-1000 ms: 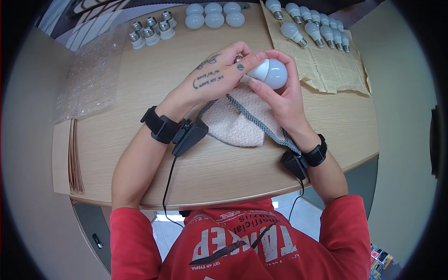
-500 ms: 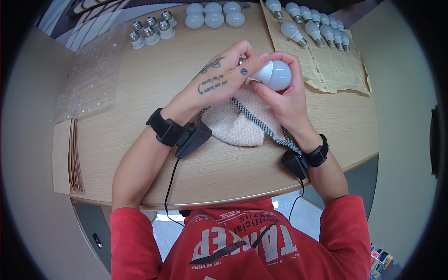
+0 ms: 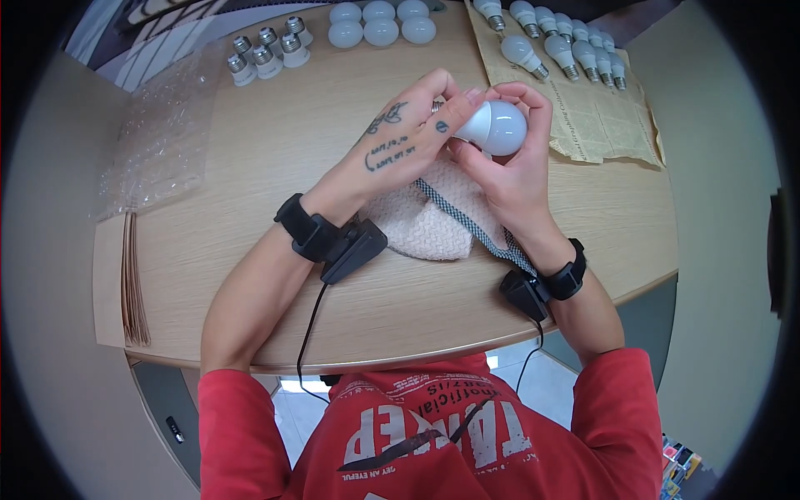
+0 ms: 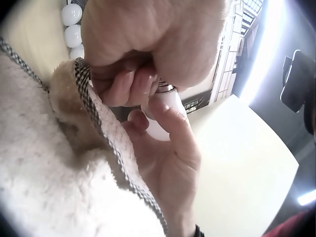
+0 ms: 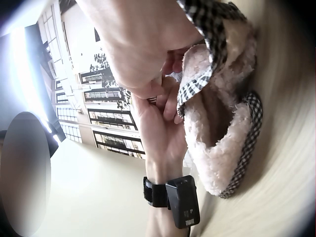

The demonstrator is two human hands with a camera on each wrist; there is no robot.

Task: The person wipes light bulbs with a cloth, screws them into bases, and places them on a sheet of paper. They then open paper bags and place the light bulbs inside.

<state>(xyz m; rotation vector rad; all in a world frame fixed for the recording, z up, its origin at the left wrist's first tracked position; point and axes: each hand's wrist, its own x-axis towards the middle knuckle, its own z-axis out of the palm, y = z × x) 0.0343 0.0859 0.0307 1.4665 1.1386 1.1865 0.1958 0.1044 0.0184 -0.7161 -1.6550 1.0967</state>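
In the head view, a light bulb [image 3: 506, 128] lies sideways between both hands above the table. My left hand [image 3: 408, 137] grips its white base end, thumb along the collar. Part of the metal screw cap [image 4: 166, 87] shows beside the curled fingers in the left wrist view. My right hand [image 3: 518, 179] holds the bulb's frosted dome, thumb on the near side and fingers round the far side. A fluffy cream cloth [image 3: 433, 225] with a black-and-white checked edge bunches beneath the hands, its upper part hidden by them.
At the back stand several white bulb bases [image 3: 267, 60] with screw caps up, beside several frosted domes [image 3: 381, 32]. Assembled bulbs [image 3: 561, 54] lie on printed brown paper [image 3: 596, 125] at the back right. Bubble wrap [image 3: 158, 142] and folded brown paper [image 3: 112, 279] lie at the left.
Both hands and the bulb have shifted slightly right. My left hand and wrist have turned and moved rightward, still on the base. The cloth stays almost in place.
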